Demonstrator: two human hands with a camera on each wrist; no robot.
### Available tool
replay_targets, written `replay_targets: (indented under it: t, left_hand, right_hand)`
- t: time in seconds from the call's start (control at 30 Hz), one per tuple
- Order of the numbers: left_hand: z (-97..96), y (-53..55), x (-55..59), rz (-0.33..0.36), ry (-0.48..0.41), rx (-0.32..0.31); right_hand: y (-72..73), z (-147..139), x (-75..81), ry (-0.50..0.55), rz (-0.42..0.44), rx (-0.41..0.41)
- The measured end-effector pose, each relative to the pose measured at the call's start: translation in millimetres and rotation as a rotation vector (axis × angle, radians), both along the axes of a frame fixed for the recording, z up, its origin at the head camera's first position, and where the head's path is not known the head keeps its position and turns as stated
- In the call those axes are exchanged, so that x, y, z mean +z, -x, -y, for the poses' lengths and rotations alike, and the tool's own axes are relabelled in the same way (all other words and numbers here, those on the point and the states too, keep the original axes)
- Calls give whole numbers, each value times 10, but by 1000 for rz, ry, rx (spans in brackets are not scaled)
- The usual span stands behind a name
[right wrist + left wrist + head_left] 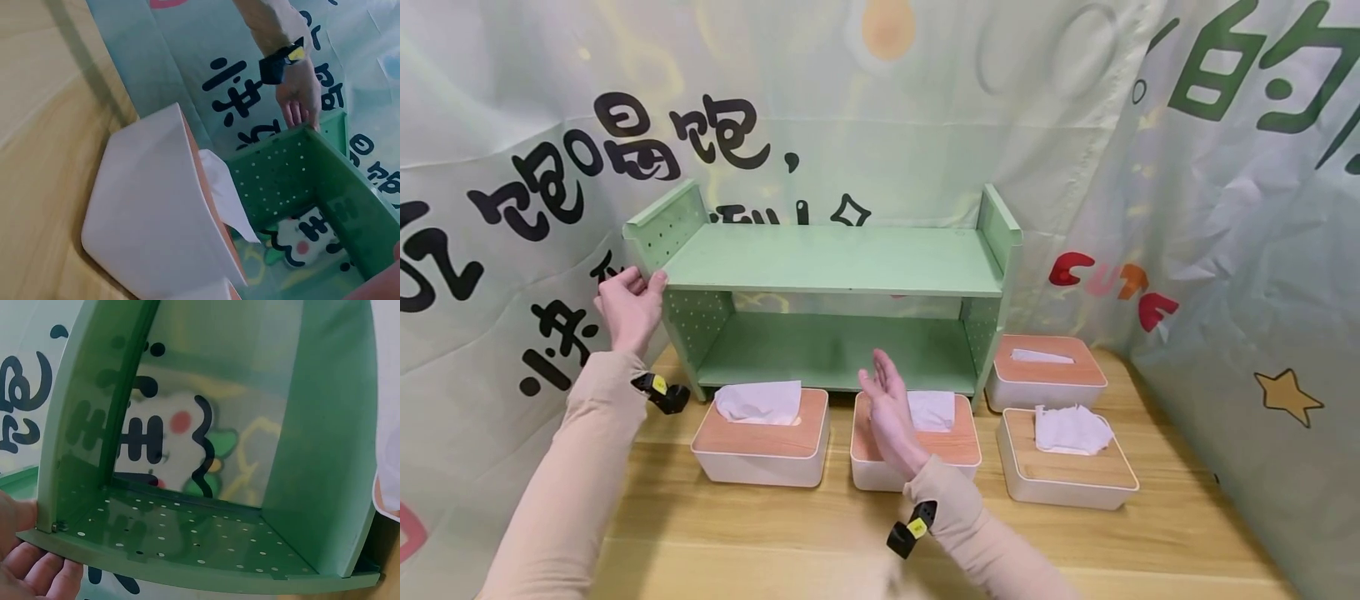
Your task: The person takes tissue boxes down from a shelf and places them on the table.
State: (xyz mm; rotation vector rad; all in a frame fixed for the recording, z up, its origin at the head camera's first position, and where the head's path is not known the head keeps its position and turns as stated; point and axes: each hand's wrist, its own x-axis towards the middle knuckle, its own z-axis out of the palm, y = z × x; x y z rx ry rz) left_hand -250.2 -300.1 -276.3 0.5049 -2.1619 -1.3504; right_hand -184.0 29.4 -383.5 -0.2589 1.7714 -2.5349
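Observation:
A two-tier green shelf with perforated side panels stands at the back of the table. My left hand grips its left side at the height of the upper board. In the left wrist view the thumb lies on the near face and the curled fingers are round the panel's outer side. My right hand is held with fingers extended, overlapping the middle tissue box in the head view. That box has a white body, a wood-look lid and a tissue sticking out. Nothing shows in the right hand.
Another tissue box sits left of the middle one. Two more, a front one and a rear one, stand on the right, the rear one close to the shelf's side. Printed curtains hang around the wooden table.

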Motion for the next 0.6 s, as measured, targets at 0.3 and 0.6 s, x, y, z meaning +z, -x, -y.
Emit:
replay_targets:
  t: [0.3, 0.6]
  left_hand:
    - [-29, -48, -74, 4, 88, -27]
    - [-128, -191, -186, -54, 292, -66]
  right_hand:
    - [34, -353, 90, -30, -1, -37]
    - [41, -668, 112, -46, -7, -44]
